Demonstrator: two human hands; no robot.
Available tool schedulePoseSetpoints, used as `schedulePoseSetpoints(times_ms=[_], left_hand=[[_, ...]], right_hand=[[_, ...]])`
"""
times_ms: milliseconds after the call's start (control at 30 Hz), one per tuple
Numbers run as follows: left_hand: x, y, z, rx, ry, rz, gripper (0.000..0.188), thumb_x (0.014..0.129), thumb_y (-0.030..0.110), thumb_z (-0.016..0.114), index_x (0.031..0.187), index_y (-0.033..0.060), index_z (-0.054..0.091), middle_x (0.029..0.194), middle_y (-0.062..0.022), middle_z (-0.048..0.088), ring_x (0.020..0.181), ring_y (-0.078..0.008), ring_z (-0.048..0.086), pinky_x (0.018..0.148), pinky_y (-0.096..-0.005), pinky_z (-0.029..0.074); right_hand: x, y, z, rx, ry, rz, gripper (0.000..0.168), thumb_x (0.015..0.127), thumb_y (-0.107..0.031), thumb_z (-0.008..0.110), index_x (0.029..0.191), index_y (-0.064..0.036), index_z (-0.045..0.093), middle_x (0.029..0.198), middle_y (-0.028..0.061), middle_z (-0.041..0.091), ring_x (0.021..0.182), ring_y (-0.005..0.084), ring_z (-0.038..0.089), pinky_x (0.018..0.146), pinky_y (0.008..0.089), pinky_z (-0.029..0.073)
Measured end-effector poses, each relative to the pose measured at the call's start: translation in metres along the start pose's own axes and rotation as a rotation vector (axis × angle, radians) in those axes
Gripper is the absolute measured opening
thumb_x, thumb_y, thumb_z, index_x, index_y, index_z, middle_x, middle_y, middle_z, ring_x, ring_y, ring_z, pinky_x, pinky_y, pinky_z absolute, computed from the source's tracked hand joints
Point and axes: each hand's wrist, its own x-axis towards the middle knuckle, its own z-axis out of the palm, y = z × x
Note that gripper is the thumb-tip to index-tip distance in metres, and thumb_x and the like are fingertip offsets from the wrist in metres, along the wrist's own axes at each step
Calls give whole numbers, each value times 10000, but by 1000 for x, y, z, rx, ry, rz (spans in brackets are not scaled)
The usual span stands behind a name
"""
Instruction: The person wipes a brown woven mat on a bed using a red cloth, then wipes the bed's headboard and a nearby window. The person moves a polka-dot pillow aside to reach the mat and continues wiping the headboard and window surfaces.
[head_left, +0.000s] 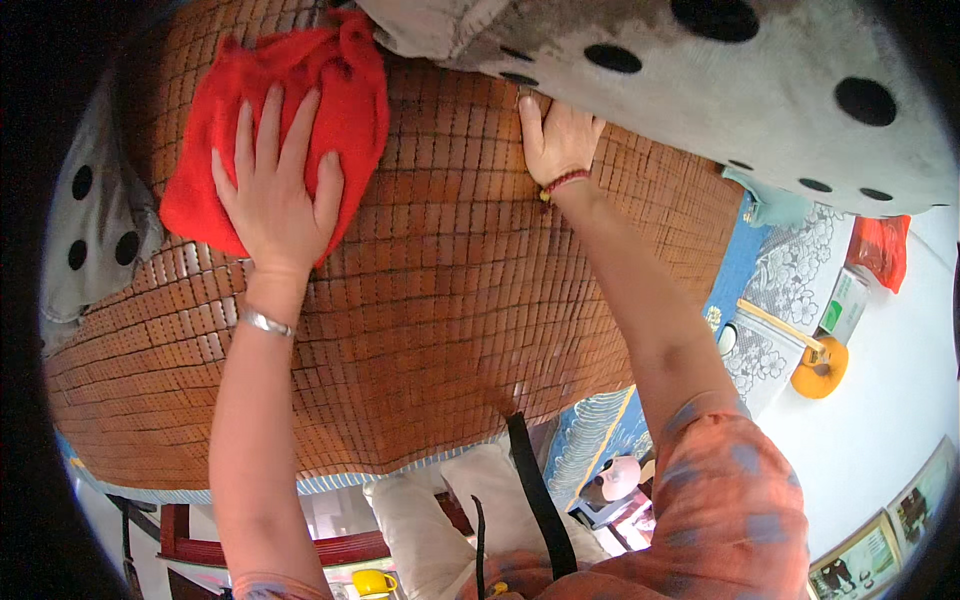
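Observation:
A red cloth (352, 112) lies bunched on a brown bamboo-tile mat (450, 300). My left hand (281, 172) rests flat on the cloth with its fingers spread, a silver bracelet at the wrist. To the right, my right hand (559, 142), with a dark red cord bracelet, is at the lower edge of a grey blanket (750, 82) with black dots. Its fingertips are partly hidden at that edge, so I cannot tell whether they grip it. The mat covers what looks like a bed.
More dotted grey fabric (97, 225) lies at the left rim. Right of the mat is a surface with a floral lace cover (795, 255), holding a yellow round object (821, 367), a box (844, 307) and a red plastic bag (879, 251). A yellow mug (373, 583) stands below.

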Motion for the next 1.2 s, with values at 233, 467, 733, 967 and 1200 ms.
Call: schedulePoseSetpoints(times_ms=[233, 467, 733, 967, 1200], left_hand=[[28, -2, 21, 74, 56, 36, 518, 943, 414, 507, 1445, 294, 464, 1515, -21, 428, 1414, -245, 350, 1129, -537, 216], [22, 9, 5, 93, -78, 58, 573, 897, 436, 537, 1434, 246, 479, 1508, -59, 422, 1437, -276, 295, 1138, -566, 189], [96, -17, 16, 26, -109, 181, 495, 898, 442, 538, 1266, 118, 598, 1292, -124, 552, 1346, -322, 403, 1127, -566, 229], [132, -148, 27, -210, 25, -179, 569, 944, 425, 505, 1434, 137, 458, 1457, -179, 452, 1425, -333, 307, 1185, -465, 195], [123, -198, 29, -305, 243, -481, 666, 984, 418, 425, 1527, 68, 261, 1574, -214, 255, 1459, -371, 231, 1194, -402, 200]], right_hand=[[13, 2, -7, -19, -47, 3, 777, 965, -608, 313, 1364, 36, 485, 1406, 274, 467, 1314, 425, 392, 1142, 548, 146], [19, -57, -3, 18, 9, 327, 649, 964, -489, 417, 1326, 38, 533, 1449, 234, 437, 1379, 416, 306, 1161, 539, 76], [9, -65, 20, -159, 104, 354, 451, 942, -370, 524, 986, 27, 733, 1048, 236, 686, 1165, 392, 524, 1102, 547, 185], [31, -93, -20, -63, -310, 606, 421, 929, -331, 506, 1088, 5, 704, 1096, 197, 691, 1086, 380, 579, 1046, 521, 254], [15, -36, 54, -190, -414, 518, 393, 932, -318, 509, 1067, -1, 699, 1020, 217, 693, 878, 396, 622, 832, 517, 422]])
